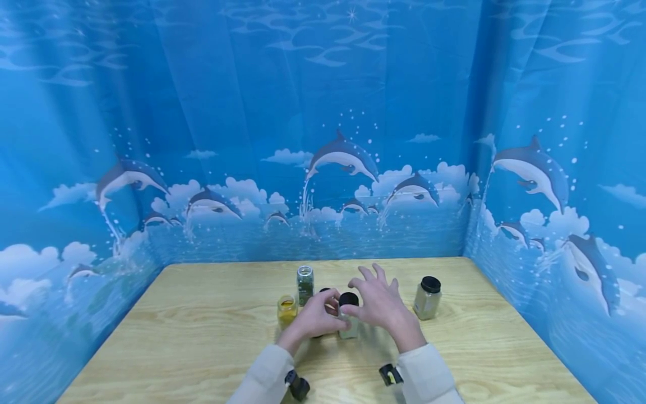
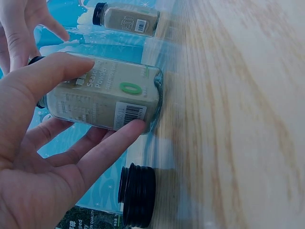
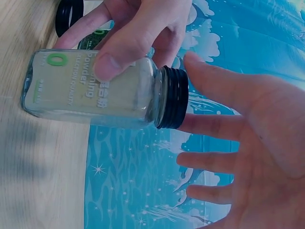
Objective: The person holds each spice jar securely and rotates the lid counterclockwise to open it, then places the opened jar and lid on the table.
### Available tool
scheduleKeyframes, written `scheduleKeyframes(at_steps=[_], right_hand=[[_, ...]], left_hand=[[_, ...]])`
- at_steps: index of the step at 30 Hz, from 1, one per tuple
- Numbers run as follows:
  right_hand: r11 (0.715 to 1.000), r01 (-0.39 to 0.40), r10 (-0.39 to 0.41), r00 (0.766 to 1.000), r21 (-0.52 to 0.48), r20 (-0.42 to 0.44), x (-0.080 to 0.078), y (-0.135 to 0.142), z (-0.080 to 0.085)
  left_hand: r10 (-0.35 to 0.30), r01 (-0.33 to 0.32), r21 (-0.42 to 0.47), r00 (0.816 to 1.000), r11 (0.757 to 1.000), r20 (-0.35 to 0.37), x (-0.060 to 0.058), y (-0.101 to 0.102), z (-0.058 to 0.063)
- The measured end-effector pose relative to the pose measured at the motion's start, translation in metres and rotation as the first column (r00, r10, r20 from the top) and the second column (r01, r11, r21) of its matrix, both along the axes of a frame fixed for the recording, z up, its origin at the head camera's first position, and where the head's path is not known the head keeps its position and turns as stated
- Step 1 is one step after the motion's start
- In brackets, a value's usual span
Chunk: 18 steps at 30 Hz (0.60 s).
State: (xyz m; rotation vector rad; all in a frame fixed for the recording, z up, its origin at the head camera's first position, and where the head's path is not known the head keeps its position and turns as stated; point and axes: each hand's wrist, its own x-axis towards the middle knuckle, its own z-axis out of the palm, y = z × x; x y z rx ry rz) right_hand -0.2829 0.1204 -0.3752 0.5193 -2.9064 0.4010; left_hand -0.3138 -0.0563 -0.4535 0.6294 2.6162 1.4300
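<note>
My left hand (image 1: 319, 315) holds a square glass jar of pale seasoning powder (image 2: 107, 90) by its sides, thumb on one face and fingers on another. The jar stands upright at the table, its black screw lid (image 3: 172, 98) on the neck. At that lid is my right hand (image 1: 379, 303), fingers spread and fairly straight. Its thumb and forefinger are close to the lid's rim; whether they touch it I cannot tell. Black lids (image 2: 139, 195) lie on the table beside my left hand, partly hidden by it in the head view.
Left of the hands stand a lidless jar with yellow contents (image 1: 287, 312) and a lidless jar with dark green contents (image 1: 305, 287). Another black-lidded powder jar (image 1: 427, 299) stands to the right. A dolphin-print curtain (image 1: 242, 140) borders the wooden table (image 1: 202, 336).
</note>
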Motion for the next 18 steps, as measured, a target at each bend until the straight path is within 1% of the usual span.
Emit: scheduleKeyframes(at_steps=[6, 11, 18], right_hand=[[1.000, 0.015, -0.015, 1.000, -0.011, -0.026, -0.0010, -0.0021, -0.0004], [1.000, 0.014, -0.014, 0.999, 0.002, -0.034, -0.0028, -0.0035, -0.0011], [1.000, -0.004, 0.004, 1.000, -0.006, -0.020, -0.0019, -0.0037, 0.0002]], left_hand=[[0.009, -0.009, 0.002, 1.000, 1.000, 0.008, 0.0001, 0.0001, -0.0002], [0.008, -0.008, 0.007, 1.000, 1.000, 0.008, -0.0004, -0.0002, -0.0010], [0.010, -0.010, 0.001, 1.000, 1.000, 0.009, -0.0012, 0.0004, -0.0015]])
